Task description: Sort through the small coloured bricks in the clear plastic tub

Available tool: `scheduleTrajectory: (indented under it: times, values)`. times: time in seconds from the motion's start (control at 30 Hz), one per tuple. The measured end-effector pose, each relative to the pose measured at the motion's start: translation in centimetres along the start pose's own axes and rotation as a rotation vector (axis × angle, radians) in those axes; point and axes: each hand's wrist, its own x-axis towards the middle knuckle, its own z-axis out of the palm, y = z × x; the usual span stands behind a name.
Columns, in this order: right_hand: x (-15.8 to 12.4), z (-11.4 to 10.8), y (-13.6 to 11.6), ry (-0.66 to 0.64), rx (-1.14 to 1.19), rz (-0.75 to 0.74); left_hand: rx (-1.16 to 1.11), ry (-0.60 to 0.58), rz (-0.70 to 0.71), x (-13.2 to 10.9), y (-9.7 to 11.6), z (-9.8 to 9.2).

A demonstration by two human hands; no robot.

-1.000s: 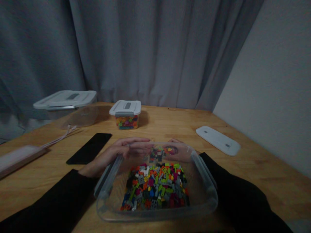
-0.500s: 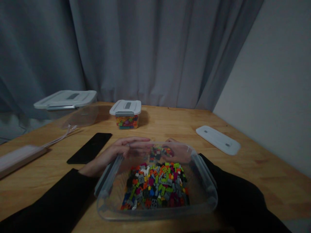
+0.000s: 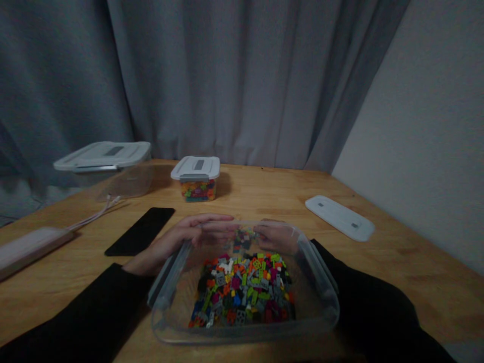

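Note:
A clear plastic box [image 3: 242,335] with grey side latches stands in front of me, lidless, with a heap of small multicoloured building bricks [image 3: 245,290] on its floor. My left hand [image 3: 189,231] reaches round the far left corner, its fingers stretched out along the far wall. Seen blurred through that wall, my right hand [image 3: 278,236] has curled fingers; what they hold, if anything, is hidden. Between my hands shows a patch of coloured bricks [image 3: 244,238]; whether it is a reflection or bricks behind the wall, I cannot tell.
A white lid [image 3: 340,218] lies at the right. Toward the back stand a small lidded box of colourful pieces [image 3: 198,189] and a larger lidded clear box [image 3: 104,154]. A black phone-like slab [image 3: 141,232] and a pale power strip with cable [image 3: 36,244] lie at the left.
Behind the far wall, my right hand has shifted slightly, and its curled fingers show more plainly. My left hand and the box stay in place.

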Motion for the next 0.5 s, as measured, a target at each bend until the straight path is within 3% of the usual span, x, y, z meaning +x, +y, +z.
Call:
scheduleTrajectory:
  times: [0.27, 0.5]
  values:
    - [-0.4, 0.6, 1.0, 0.036, 0.064, -0.029, 0.012, 0.009, -0.006, -0.1, 0.1, 0.0]
    - [-0.4, -0.9, 1.8, 0.173, 0.376, 0.046, -0.003, -0.004, -0.007, -0.2, 0.1, 0.1]
